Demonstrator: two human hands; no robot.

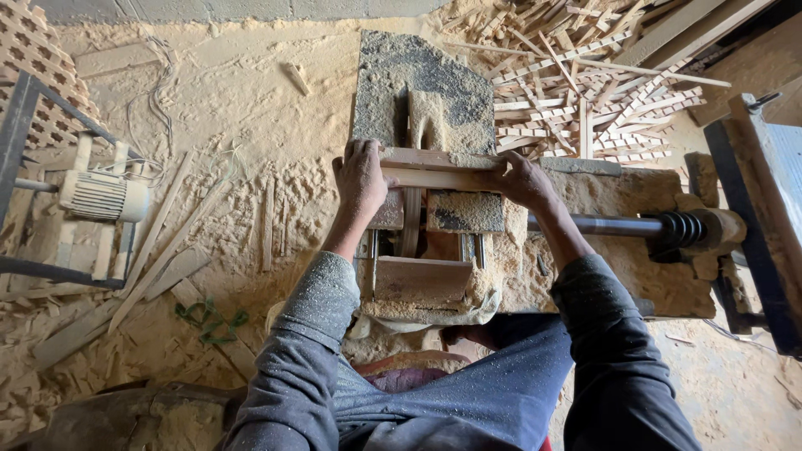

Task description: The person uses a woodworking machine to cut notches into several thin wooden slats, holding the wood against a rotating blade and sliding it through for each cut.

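A short pale wooden strip (439, 177) lies crosswise on a sawdust-covered wooden saw bench (422, 100). My left hand (361, 177) grips the strip's left end, fingers curled over its far edge. Over the right end sits my right hand (525, 179), pressing down on it. Both dusty grey sleeves reach in from below. Beneath the strip a slot in the bench (411, 221) shows; the blade itself is hidden by dust and wood.
A steel shaft with a grooved pulley (681, 227) runs right from the bench. An electric motor (102, 196) sits in a frame at left. A heap of thin cut sticks (585, 92) lies at back right. Sawdust and offcuts cover the floor.
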